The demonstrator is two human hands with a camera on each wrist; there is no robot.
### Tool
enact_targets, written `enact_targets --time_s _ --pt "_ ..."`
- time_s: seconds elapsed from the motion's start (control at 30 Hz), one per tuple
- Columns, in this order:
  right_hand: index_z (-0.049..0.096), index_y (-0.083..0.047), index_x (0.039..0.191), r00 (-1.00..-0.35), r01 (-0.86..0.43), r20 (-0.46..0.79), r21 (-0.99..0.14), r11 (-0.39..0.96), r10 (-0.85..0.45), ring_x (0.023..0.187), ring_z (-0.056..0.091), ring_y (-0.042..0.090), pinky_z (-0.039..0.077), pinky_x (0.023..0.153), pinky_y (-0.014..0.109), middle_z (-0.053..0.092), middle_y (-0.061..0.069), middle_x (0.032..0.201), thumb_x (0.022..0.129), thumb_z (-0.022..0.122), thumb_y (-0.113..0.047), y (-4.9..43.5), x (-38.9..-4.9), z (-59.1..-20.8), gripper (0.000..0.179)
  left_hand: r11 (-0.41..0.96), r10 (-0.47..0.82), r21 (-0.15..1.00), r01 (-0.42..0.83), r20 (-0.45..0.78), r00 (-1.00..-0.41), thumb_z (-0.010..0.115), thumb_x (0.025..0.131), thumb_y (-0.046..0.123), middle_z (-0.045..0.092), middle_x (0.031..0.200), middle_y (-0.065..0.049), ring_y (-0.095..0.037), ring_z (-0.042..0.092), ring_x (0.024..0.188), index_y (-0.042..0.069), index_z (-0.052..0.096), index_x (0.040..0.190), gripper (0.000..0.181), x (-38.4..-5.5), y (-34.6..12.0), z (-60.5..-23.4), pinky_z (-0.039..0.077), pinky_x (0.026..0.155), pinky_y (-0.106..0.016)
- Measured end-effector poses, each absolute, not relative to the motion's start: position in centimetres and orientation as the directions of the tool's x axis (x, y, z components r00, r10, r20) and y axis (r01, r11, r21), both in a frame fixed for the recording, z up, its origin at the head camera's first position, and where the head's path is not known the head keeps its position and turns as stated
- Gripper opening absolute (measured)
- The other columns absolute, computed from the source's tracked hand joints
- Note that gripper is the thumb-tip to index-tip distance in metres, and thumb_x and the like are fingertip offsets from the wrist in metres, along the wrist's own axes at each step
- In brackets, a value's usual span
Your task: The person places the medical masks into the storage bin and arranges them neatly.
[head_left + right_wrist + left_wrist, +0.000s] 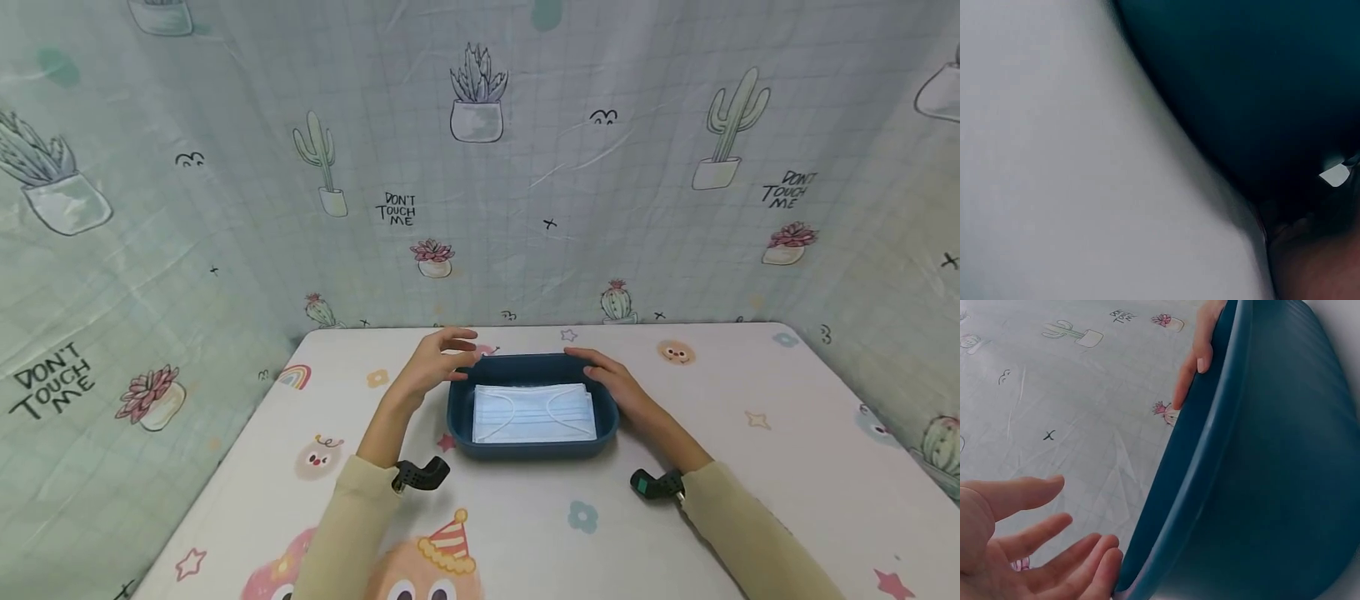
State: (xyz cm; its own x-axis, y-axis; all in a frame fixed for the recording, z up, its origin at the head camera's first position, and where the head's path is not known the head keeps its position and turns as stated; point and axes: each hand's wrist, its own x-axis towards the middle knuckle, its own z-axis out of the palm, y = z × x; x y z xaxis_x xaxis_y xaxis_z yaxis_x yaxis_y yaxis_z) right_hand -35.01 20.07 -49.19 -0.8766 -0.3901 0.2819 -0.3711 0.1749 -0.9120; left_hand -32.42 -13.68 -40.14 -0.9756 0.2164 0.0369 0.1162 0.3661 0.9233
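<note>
A dark blue oblong plastic tub (536,451) with rounded corners stands on the table. Inside it lies a stack of light blue pleated face masks (534,415), white ear loops on top. My left hand (442,360) is at the tub's back left corner, thumb and fingers spread apart, the lower fingertips right at the rim in the left wrist view. At the opposite end my right hand (617,385) holds the back right corner, thumb on the inner side and fingers over the rim. In the right wrist view, dark shadow hides most of that hand beside the tub wall (1241,81).
The white table (525,533) has printed cartoon faces, stars and flowers. Behind it and at both sides hangs a pale curtain (562,167) with printed cacti. A black wrist camera (422,474) sits on the left wrist, another black camera (656,485) on the right.
</note>
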Motion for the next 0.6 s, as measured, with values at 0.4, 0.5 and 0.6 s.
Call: enact_targets --time_s 0.4,0.5,0.6 --pt "0.046 -0.005 0.155 -0.903 -0.293 0.214 -0.941 0.171 -0.372 0.16 0.016 0.039 0.007 0.128 0.065 0.035 0.017 0.167 0.107 0.048 -0.016 19.8 -35.1 -48.5 0.049 0.393 0.143 0.904 0.167 0.12 -0.982 0.063 0.103 0.029 0.064 0.135 -0.015 -0.034 0.071 0.115 0.013 0.062 0.14 0.041 -32.2 -14.4 -38.9 0.061 0.094 -0.042" --pt "0.042 -0.011 0.158 -0.914 -0.25 0.18 -0.956 0.155 -0.364 0.161 0.015 0.039 0.009 0.128 0.066 0.027 0.013 0.171 0.108 0.049 -0.026 20.2 -35.4 -48.0 0.052 0.422 0.115 0.873 0.246 0.217 -0.969 0.063 0.103 0.028 0.066 0.134 -0.013 -0.031 0.072 0.112 0.013 0.062 0.14 0.04 -32.0 -14.6 -38.6 0.062 0.092 -0.041" --pt "0.038 -0.014 0.16 -0.923 -0.206 0.15 -0.971 0.124 -0.354 0.159 0.021 0.041 0.014 0.127 0.065 0.024 0.014 0.172 0.109 0.048 -0.033 20.9 -35.5 -47.6 0.055 0.488 0.116 0.801 0.347 0.334 -0.935 0.063 0.103 0.026 0.067 0.134 -0.012 -0.029 0.072 0.111 0.014 0.063 0.139 0.038 -32.0 -15.1 -38.7 0.062 0.091 -0.043"
